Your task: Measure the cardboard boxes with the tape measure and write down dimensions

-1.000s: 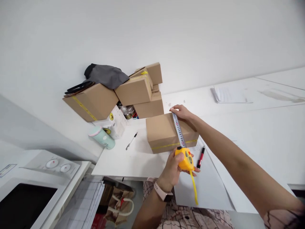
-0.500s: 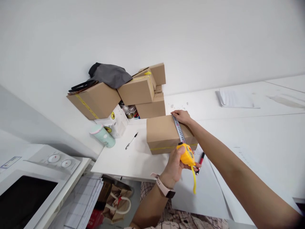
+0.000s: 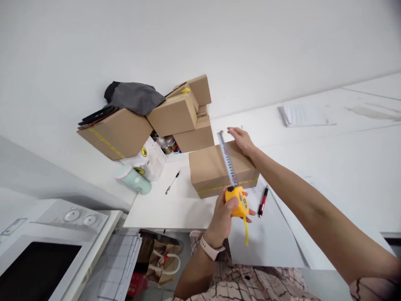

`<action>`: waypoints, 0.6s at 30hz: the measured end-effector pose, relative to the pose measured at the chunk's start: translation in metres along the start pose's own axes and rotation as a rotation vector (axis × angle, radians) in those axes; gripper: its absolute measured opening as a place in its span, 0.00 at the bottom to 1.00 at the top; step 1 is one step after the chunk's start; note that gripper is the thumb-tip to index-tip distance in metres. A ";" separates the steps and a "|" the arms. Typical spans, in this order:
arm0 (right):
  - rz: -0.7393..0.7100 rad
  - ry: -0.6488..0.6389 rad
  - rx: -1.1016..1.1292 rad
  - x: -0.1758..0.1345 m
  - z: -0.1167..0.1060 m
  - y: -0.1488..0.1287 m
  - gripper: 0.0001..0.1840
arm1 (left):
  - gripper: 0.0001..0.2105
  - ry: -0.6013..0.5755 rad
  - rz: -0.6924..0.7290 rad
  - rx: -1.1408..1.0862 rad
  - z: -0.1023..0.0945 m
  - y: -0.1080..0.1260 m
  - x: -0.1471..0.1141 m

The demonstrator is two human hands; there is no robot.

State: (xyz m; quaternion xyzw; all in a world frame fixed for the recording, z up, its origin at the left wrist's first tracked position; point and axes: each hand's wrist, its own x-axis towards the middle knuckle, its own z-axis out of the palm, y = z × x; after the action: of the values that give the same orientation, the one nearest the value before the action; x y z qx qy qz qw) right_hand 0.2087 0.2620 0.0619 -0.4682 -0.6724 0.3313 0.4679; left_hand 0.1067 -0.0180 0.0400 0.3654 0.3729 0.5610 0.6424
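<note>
Currently the hands are apart: the left hand (image 3: 223,215) is clamped around a yellow tape measure (image 3: 237,201) at the near side of the cardboard box (image 3: 205,165), while the right hand (image 3: 244,141) is at the box's far edge, fingers loosely extended. The metal blade (image 3: 227,161) stretches over the box's top, its tip reaching past the far edge, just beside the right fingertips and apart from them. Whether the right palm touches the box, I cannot tell. A yellow strap (image 3: 246,229) hangs from the tape measure, nearer than the box.

A red-and-black pen (image 3: 263,202) lies near the box's right end, on paper. Left of the box lie a black-and-white pen (image 3: 172,182) and, farther out, a mint tumbler (image 3: 134,180). Beyond the box, to its left, stand stacked cartons (image 3: 173,117) under a grey cloth (image 3: 133,100); beyond it to the right lie papers (image 3: 305,116).
</note>
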 end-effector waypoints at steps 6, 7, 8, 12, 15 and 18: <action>0.170 0.357 0.223 -0.077 -0.066 0.042 0.29 | 0.34 0.368 0.330 0.292 -0.063 0.019 -0.045; 0.206 0.329 0.199 -0.094 -0.071 0.049 0.30 | 0.34 0.427 0.334 0.313 -0.074 0.019 -0.045; 0.233 0.279 0.167 -0.110 -0.073 0.054 0.32 | 0.34 0.467 0.318 0.320 -0.082 0.018 -0.043; 0.191 0.047 0.073 -0.141 -0.066 0.053 0.38 | 0.33 0.452 0.226 0.292 -0.098 0.018 -0.026; 0.054 0.016 -0.048 -0.131 -0.064 0.030 0.38 | 0.32 0.386 0.245 0.302 -0.096 0.034 -0.012; -0.018 0.064 -0.142 -0.110 -0.070 0.003 0.33 | 0.31 0.337 0.306 0.313 -0.092 0.063 0.004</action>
State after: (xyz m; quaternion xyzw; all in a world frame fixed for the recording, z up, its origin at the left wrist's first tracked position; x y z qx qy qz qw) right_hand 0.2890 0.1603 0.0477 -0.5045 -0.6830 0.2633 0.4579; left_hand -0.0030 -0.0026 0.0536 0.4137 0.4969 0.6402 0.4149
